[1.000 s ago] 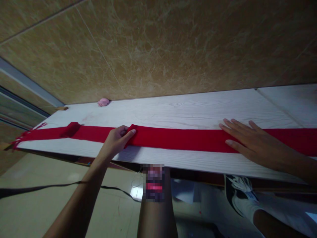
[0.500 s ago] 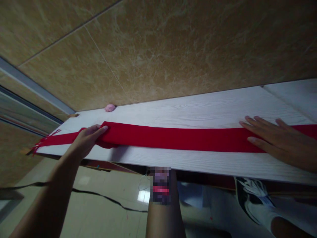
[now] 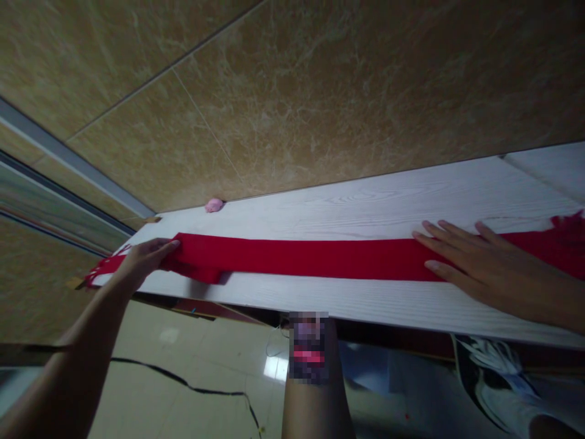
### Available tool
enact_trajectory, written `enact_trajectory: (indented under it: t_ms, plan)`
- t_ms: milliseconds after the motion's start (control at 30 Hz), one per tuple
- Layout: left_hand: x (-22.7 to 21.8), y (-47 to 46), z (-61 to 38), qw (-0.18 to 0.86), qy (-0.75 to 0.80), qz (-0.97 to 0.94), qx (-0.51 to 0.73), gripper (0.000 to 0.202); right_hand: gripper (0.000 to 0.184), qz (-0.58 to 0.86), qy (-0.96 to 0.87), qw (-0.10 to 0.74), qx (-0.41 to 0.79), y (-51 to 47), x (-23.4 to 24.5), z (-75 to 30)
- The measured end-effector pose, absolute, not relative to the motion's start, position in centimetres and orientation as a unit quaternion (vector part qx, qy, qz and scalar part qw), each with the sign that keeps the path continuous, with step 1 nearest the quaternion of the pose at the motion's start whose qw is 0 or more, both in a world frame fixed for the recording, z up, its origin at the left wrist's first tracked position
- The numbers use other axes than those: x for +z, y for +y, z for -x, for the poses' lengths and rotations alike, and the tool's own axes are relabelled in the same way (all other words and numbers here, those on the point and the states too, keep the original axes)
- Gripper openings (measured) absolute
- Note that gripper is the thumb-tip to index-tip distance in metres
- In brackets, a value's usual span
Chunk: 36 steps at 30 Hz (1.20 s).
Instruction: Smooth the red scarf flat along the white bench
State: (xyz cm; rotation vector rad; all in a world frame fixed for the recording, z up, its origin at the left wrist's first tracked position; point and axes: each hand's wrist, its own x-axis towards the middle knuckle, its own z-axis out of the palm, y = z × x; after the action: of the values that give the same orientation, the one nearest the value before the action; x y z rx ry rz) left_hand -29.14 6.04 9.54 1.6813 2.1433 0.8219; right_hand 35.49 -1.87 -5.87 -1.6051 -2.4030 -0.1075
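Observation:
A long red scarf [image 3: 311, 259] lies lengthwise on a white wood-grain board [image 3: 365, 201]. My left hand [image 3: 144, 259] grips the scarf's folded-over part near the board's left end, fingers laid over the fold, just short of the fringe [image 3: 103, 268]. My right hand [image 3: 475, 262] lies flat on the scarf to the right, fingers spread and pointing left. More red fringe [image 3: 567, 222] shows at the far right edge of the view.
A small pink lump [image 3: 214, 205] sits at the board's back edge against the brown marble wall [image 3: 320, 91]. Below the board are a glossy tiled floor, a black cable [image 3: 183, 383], my leg [image 3: 315, 390] and a black-and-white shoe [image 3: 484, 372].
My left hand has drawn the scarf's fold leftward along the board, from near its middle almost to the left fringe. The right hand stays flat on the scarf.

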Motion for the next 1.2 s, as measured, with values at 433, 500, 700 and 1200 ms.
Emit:
enact_trajectory:
  t_ms: [433, 500, 700, 1200]
  plan:
    - [6.6, 4.8, 23.1, -0.094, 0.687, -0.708, 0.135, 0.047, 0.066, 0.547, -0.824, 0.149, -0.015, -1.7, -5.6, -34.6]
    - [5.9, 5.0, 20.2, -0.051, 0.63, -0.756, 0.17, 0.052, 0.066, 0.548, -0.824, 0.139, -0.014, -1.8, -5.3, -34.5]
    - [1.5, 5.0, 13.5, 0.023, 0.539, -0.836, 0.095, 0.065, 0.062, 0.543, -0.83, 0.126, -0.008, -1.9, -4.5, -34.4]
    - [-1.8, 5.3, 13.8, -0.01, 0.514, -0.857, 0.027, 0.058, 0.067, 0.571, -0.814, 0.107, 0.025, -3.1, -2.5, -34.9]
